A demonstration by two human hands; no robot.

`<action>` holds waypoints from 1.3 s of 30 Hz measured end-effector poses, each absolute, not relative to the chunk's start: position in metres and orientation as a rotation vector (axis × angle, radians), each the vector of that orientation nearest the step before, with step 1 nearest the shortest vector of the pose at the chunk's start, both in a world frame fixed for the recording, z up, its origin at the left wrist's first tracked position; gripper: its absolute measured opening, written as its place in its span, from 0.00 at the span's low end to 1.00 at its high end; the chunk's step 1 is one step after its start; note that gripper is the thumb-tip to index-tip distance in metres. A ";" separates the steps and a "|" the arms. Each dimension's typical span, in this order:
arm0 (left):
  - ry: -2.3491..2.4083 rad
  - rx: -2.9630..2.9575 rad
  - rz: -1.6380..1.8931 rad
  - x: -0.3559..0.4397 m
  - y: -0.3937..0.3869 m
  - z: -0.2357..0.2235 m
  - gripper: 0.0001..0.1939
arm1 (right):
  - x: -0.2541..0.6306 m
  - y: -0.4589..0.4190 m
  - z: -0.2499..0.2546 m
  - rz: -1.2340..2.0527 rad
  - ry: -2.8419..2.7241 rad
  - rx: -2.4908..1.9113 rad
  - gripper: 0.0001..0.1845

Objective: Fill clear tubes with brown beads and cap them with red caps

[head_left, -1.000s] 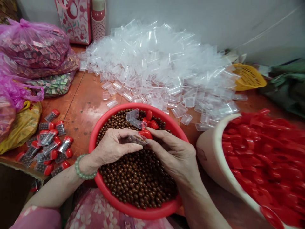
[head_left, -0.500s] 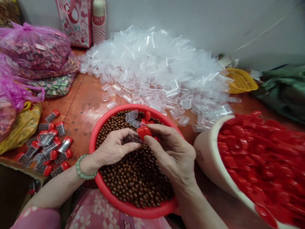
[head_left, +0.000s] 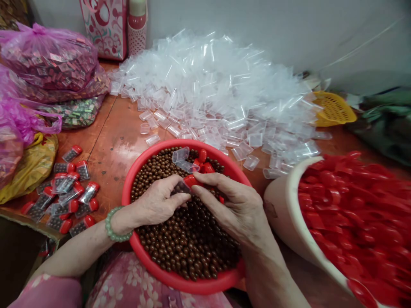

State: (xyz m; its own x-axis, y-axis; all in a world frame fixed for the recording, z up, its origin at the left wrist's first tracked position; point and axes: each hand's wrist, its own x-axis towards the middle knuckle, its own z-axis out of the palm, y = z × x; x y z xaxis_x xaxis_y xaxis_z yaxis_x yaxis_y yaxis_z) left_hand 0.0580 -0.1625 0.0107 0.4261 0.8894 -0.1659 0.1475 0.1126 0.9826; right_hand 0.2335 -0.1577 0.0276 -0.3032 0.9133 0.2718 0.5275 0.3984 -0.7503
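Over a red basin (head_left: 129, 188) of brown balls (head_left: 183, 252), my left hand (head_left: 160, 199) pinches a small clear plastic container (head_left: 181, 187), its contents mostly hidden by the fingers. My right hand (head_left: 237, 205) grips a red cap (head_left: 192, 180) between thumb and fingers, against the container's end. Whether the cap is fully seated I cannot tell. Just behind the fingers, clear empty containers (head_left: 184, 164) and several loose red caps (head_left: 202, 156) rest on the balls.
Behind the basin spreads a big heap of clear containers (head_left: 205, 81). A white bucket (head_left: 282, 196) of red caps (head_left: 353, 214) stands at right, and a yellow basket (head_left: 334, 109) beyond. Filled capped containers (head_left: 69, 188) lie at left, near tied pink bags (head_left: 51, 60).
The red cap in my right hand has come up against the container's end in my left hand. The view has shifted slightly.
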 end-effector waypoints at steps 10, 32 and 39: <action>1.111 1.545 0.683 0.058 -0.163 0.007 0.03 | 0.239 -0.159 0.012 0.719 -1.993 -1.199 0.11; 0.669 0.804 0.743 0.070 -0.164 0.006 0.24 | 0.224 -0.165 0.003 -0.239 -2.253 -0.947 0.33; 0.853 0.565 0.888 0.078 -0.169 -0.001 0.27 | 0.218 -0.171 0.003 -0.195 -2.442 -0.927 0.31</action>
State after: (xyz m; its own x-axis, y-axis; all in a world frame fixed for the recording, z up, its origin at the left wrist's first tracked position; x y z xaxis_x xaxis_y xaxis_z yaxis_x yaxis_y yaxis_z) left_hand 0.0785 -0.1693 -0.0015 0.3509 0.8467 -0.4000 -0.4342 0.5256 0.7316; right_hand 0.2181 -0.1710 0.0028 -0.6331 0.5786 0.5142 0.6529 0.7560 -0.0469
